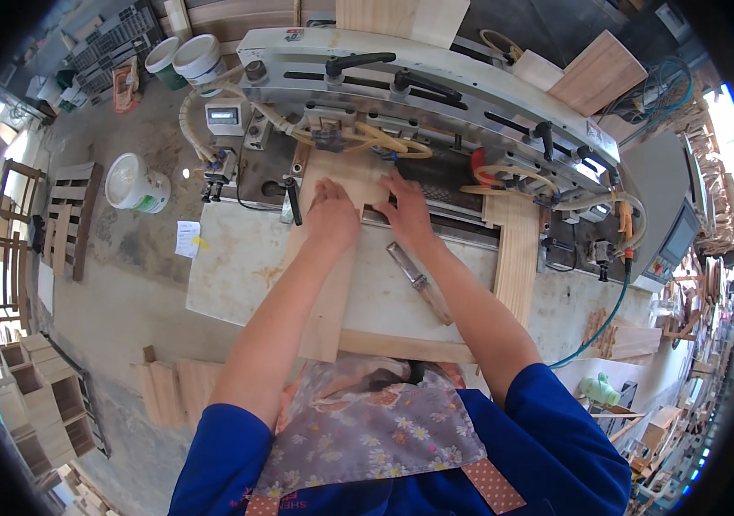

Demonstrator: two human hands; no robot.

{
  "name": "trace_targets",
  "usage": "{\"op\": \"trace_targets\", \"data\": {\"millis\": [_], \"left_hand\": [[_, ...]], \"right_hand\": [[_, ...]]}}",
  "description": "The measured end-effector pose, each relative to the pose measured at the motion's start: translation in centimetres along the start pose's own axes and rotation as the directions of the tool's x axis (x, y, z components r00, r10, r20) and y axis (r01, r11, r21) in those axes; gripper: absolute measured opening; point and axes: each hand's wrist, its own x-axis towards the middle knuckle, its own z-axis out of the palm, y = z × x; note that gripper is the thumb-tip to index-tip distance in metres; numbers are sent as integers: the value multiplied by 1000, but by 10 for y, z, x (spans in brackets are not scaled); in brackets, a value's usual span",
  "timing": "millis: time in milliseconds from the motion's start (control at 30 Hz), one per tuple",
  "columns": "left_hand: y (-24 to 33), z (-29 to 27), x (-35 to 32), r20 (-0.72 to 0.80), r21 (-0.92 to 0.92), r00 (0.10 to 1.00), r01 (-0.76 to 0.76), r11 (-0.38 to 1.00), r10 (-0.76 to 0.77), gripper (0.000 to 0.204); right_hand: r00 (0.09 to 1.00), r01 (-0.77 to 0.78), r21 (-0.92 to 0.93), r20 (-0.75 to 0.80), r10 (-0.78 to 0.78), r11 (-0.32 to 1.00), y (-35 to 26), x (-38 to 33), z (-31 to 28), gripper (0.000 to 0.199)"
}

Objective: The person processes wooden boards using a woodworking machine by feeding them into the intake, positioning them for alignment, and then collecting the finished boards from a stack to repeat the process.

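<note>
A long, pale wooden board (322, 297) lies on the machine's light worktable (229, 267), with its far end under the clamping beam. My left hand (333, 215) rests palm down on the board, fingers together and pointing away from me. To its right, my right hand (405, 211) is spread, its fingertips at the right edge of the wood by the machine's slot. Neither hand is wrapped around anything. A hand tool (418, 282) with a metal head and wooden handle lies on the worktable beside my right forearm.
A metal beam (436, 86) with black clamp levers and yellow hoses spans the far side. Another pale board (515, 258) lies at the right end. A wooden strip (401, 346) runs along the near edge. A white bucket (137, 184) stands left; a control panel (678, 236) is right.
</note>
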Motion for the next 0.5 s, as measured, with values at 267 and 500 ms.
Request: {"op": "trace_targets", "data": {"millis": [267,500], "left_hand": [[-6,-2,1,-40,36,997,-57,998,58,57],[-8,-9,1,-3,36,998,-61,997,62,51]], "right_hand": [[963,24,-99,-265,-49,995,19,29,22,31],[958,19,-55,-285,-34,998,-7,23,0,29]]}}
